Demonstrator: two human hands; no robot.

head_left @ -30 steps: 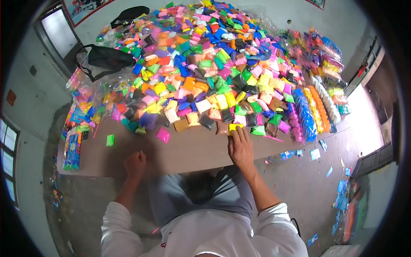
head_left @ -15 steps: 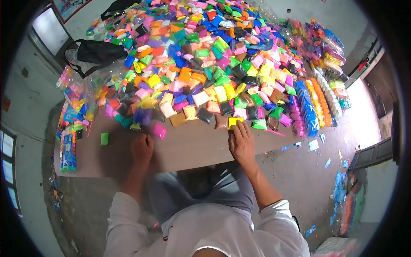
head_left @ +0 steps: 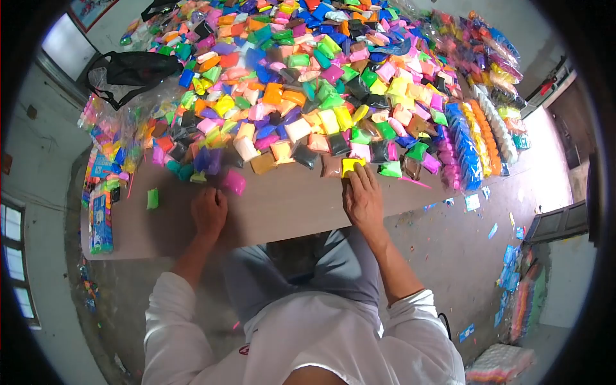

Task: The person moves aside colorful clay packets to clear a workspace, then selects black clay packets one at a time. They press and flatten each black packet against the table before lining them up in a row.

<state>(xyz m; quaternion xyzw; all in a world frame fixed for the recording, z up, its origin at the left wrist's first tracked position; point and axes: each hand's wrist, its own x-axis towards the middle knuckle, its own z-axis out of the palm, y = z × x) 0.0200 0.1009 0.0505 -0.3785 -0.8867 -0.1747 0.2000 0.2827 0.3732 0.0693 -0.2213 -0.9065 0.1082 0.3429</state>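
My left hand (head_left: 210, 213) rests on the brown table (head_left: 276, 208) with its fingers curled; whether anything is inside them is hidden. Just beyond it lies a pink packet (head_left: 234, 182), and a green packet (head_left: 153, 198) is farther left. My right hand (head_left: 364, 199) lies near the front of the heap, its fingers on a yellow packet (head_left: 352, 167). A brown packet (head_left: 332, 165) sits directly left of that yellow one. Small colourful packets (head_left: 298, 130) are piled high behind both hands.
Long bagged rows, including a blue one (head_left: 463, 146), line the table's right side. A black bag (head_left: 138, 69) lies at the back left, and a stack of colourful packs (head_left: 101, 221) stands at the left edge. Scraps litter the floor (head_left: 436, 256).
The view has shifted slightly, so the heap appears higher. My left hand has moved a little left, away from the pink packet. My right hand stays at the yellow packet.
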